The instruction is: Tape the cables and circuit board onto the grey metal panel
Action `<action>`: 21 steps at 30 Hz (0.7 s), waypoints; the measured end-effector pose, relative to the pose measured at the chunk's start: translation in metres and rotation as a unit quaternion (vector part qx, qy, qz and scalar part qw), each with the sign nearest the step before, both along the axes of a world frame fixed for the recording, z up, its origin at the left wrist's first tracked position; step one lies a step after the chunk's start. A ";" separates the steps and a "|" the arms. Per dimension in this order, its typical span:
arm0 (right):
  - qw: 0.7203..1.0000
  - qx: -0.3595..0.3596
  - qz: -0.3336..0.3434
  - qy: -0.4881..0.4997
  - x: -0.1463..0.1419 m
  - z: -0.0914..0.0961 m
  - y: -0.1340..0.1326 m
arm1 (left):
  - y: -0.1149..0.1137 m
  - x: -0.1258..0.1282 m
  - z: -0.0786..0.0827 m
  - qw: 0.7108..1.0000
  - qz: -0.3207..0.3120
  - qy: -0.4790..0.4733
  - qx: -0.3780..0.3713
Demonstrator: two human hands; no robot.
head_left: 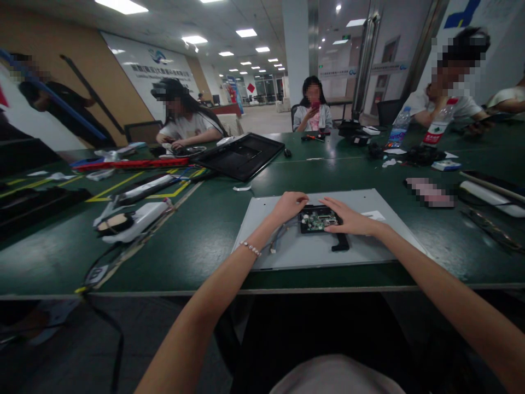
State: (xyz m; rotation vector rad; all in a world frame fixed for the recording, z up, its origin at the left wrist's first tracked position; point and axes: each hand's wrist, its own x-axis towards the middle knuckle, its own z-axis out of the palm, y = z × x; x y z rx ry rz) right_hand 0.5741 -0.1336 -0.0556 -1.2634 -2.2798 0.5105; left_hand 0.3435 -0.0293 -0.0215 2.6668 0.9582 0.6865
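Observation:
A green circuit board point(319, 220) sits in a black bracket point(341, 241) on a flat grey panel point(295, 257) in front of me. My left hand point(290, 207) is at the board's upper left corner, fingers curled together; what they pinch, if anything, is hidden. Spanning the right side of the board, my right hand point(348, 217) grips the bracket, fingers along its far edge and thumb near its front. Thin cables point(275, 236) lie on the panel below my left wrist. A white label point(373, 215) shows beside my right hand.
Farther back on the green table point(197, 241) lies a black monitor casing point(244, 156). A white device point(137, 221) with cables is at left. Bottles point(439, 125) and a pink phone-like object point(429, 192) are at right. Several people sit or stand around.

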 end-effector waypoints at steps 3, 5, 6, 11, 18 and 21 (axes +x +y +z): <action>1.000 0.000 -0.003 -0.007 0.000 -0.001 0.000 | -0.001 0.001 -0.001 1.000 -0.004 0.015 -0.003; 1.000 -0.002 -0.003 -0.011 0.000 -0.001 0.000 | -0.001 0.001 -0.002 1.000 -0.001 0.025 -0.003; 1.000 -0.002 -0.003 -0.012 0.000 0.000 0.000 | 0.000 0.001 -0.003 1.000 0.001 0.028 -0.002; 1.000 -0.005 -0.003 -0.010 0.000 0.000 0.001 | 0.004 0.001 -0.007 0.999 -0.009 0.045 0.019; 1.000 -0.002 -0.003 -0.006 0.001 -0.003 0.003 | 0.006 0.002 -0.010 0.997 -0.011 0.058 0.045; 1.000 -0.007 -0.003 -0.008 0.001 -0.002 0.002 | 0.006 0.002 -0.010 0.996 -0.020 0.061 0.067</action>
